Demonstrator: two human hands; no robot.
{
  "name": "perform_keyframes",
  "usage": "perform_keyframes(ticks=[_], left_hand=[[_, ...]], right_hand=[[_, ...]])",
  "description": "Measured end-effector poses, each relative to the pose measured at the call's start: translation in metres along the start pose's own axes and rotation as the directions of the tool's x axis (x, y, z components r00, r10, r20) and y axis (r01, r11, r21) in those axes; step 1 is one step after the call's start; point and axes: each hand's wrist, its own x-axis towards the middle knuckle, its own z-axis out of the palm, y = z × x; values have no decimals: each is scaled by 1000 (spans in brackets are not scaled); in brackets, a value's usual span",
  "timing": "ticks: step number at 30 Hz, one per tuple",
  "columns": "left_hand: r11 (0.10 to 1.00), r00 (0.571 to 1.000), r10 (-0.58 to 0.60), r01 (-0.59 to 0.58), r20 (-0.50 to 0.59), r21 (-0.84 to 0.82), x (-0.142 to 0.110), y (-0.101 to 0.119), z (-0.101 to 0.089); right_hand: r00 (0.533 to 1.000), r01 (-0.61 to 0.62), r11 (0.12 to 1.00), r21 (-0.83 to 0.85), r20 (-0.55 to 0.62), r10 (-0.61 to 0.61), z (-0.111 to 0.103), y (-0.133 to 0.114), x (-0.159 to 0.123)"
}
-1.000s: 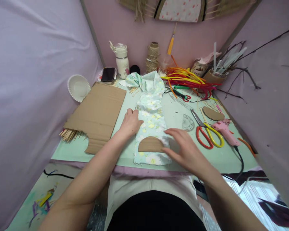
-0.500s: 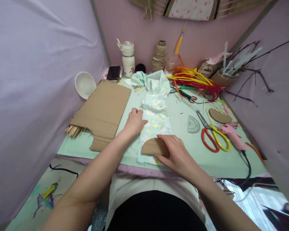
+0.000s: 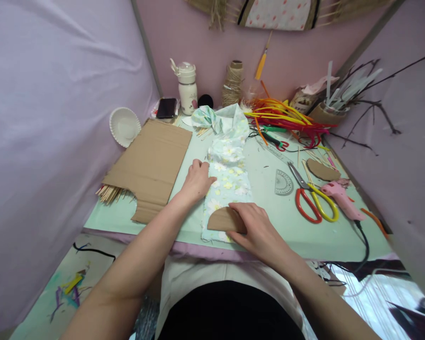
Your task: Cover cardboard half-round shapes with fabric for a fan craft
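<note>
A strip of pale green floral fabric (image 3: 230,177) runs lengthwise down the table, its far end bunched up. On its near end lies a half-round piece of cardboard (image 3: 222,220). My right hand (image 3: 253,224) grips that piece by its right side, thumb at the bottom edge and fingers over the curve. At the fabric's left edge rests my left hand (image 3: 197,182), thumb spread out onto the cloth and fingers bent, their tips partly hidden. A large cardboard sheet (image 3: 152,165) lies to the left of the fabric.
On the right are scissors (image 3: 310,196), a pink glue gun (image 3: 343,198), a protractor (image 3: 283,182) and a cardboard oval (image 3: 322,170). Behind stand a bottle (image 3: 188,92), a twine spool (image 3: 233,85) and colourful pipe cleaners (image 3: 286,113). Branches (image 3: 378,111) stick out at the right.
My right hand and the half-round cardboard have shifted slightly toward the fabric's near edge. My left hand stays at the fabric's left edge.
</note>
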Motion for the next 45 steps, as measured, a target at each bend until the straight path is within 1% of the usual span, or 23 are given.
perform_keyframes(ticks=[8, 11, 14, 18, 22, 24, 27, 33, 37, 40, 43, 45], left_hand=[[1000, 1000, -10, 10, 8, -15, 0, 1, -1], [1000, 1000, -10, 10, 13, -29, 0, 3, -4], [999, 1000, -3, 3, 11, -50, -7, 2, -9], [991, 998, 11, -19, -61, -130, -28, -9, -12], [983, 994, -28, 7, -108, -185, -49, -23, -9], [982, 992, -50, 28, -119, -187, -54, -25, -7], [987, 992, -57, 39, -110, -155, -55, -21, -7], [991, 993, -100, 93, -68, -94, -50, -6, -11], [991, 991, -125, 122, -44, -58, -41, -1, -15], [990, 989, -142, 141, -40, -25, -23, 1, -19], [987, 986, -162, 162, -45, 12, 1, 5, -21], [985, 985, -170, 171, -42, 36, 16, 9, -20]], right_hand=[[1000, -4, 1000, 3, 12, 4, 0, 0, 1], [1000, 4, 1000, -5, 11, -4, 0, 0, -1], [1000, 8, 1000, -11, -6, -8, -2, 3, -6], [996, -19, 1000, -11, -86, 18, -7, 14, -11], [973, -95, 995, -1, -211, 93, -18, 28, -7], [961, -131, 991, 2, -247, 127, -25, 33, -2], [949, -187, 982, 1, -260, 181, -34, 42, 8], [944, -207, 978, 23, -258, 205, -43, 61, 36], [932, -282, 958, 57, -221, 287, -46, 72, 62], [913, -344, 935, 89, -199, 355, -46, 75, 90], [892, -403, 912, 76, -191, 410, -44, 75, 117], [883, -427, 902, 68, -183, 432, -39, 75, 130]])
